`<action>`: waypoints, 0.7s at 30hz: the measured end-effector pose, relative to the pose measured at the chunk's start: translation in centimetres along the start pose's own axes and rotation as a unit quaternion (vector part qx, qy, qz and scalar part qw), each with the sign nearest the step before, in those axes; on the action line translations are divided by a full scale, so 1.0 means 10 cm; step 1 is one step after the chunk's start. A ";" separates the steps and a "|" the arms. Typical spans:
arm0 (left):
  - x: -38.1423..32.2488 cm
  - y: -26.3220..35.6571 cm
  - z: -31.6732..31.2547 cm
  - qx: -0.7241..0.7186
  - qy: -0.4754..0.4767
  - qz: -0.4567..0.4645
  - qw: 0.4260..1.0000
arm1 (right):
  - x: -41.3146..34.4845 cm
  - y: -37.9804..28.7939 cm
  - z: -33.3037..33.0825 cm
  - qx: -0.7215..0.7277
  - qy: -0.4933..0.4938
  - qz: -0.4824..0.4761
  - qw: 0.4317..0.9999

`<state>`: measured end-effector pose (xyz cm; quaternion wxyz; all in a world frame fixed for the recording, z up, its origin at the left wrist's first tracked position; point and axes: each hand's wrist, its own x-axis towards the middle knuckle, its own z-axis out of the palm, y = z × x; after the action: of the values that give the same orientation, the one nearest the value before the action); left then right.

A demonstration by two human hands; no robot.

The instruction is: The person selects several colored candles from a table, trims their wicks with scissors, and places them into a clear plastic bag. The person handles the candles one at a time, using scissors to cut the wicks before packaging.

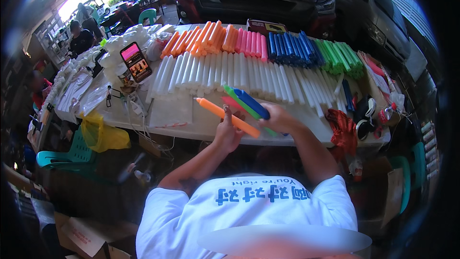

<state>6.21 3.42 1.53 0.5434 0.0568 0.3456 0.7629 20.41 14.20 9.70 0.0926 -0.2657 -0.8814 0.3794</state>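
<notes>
My left hand [228, 131] holds an orange candle [212, 108], its wick end tilted up and to the left. A blue candle [250, 103] and a green candle [237, 98] are gripped together in my right hand [282, 118]. A pinkish-red candle [233, 103] shows blurred between the two hands, beside the green one; I cannot tell which hand bears it. Just beyond my hands lies a long row of white candles [215, 70] on the white table [201, 129]. Behind that row are stacked orange candles [210, 37], pink candles [251, 43], blue candles [291, 46] and green candles [339, 55].
A phone [136, 62] stands propped at the left, near white cables [138, 109]. A yellow plastic bag [102, 133] hangs off the front edge. Red cloth [341, 129] and a soda bottle [386, 113] are at the right. Beyond the table a dark vehicle [255, 0] is parked.
</notes>
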 end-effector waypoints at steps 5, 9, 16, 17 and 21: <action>-0.04 0.02 -0.03 0.014 -0.004 -0.035 0.999 | -0.19 0.31 -0.11 0.087 -0.095 0.098 0.987; -0.11 -0.03 -0.02 0.051 -0.021 -0.034 0.998 | -0.24 0.58 -0.11 0.178 -0.021 0.062 0.982; -0.10 0.01 -0.02 0.654 -0.142 0.429 0.607 | -0.39 0.80 -0.90 0.325 0.130 0.061 0.935; -0.03 0.02 0.02 0.673 -0.149 0.463 0.557 | -0.42 0.77 -1.03 0.363 0.159 0.079 0.915; 0.28 -0.17 0.33 0.318 -0.276 0.102 0.901 | -0.45 0.56 -1.10 0.379 0.090 0.104 0.915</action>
<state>7.98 7.65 2.21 0.4895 0.4694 0.3987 0.6173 30.45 21.83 13.50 0.2253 -0.3341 -0.6267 0.6670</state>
